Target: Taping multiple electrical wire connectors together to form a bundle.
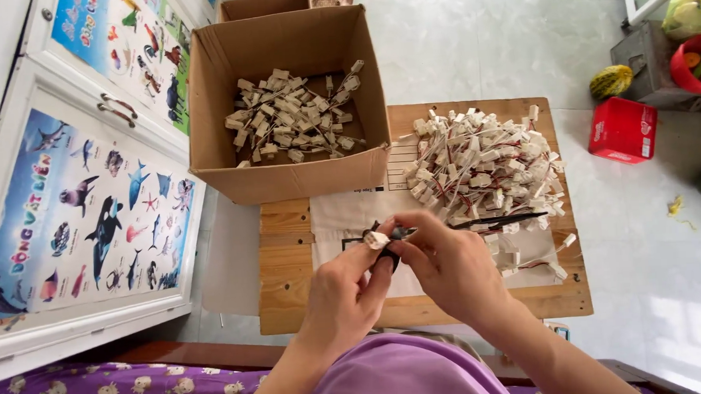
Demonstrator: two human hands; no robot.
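Far left, a cardboard box [285,168] holds loose connectors. Near centre over the worktop [286,264], the left hand [347,289] pinches a small white connector [377,239]; the right hand [450,264] grips dark pliers [480,224]. The connector looks light, rigid, best held by its body. Right: wired connector pile [484,162].

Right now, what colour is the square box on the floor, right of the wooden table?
Red; the box shows clearly in the head view.
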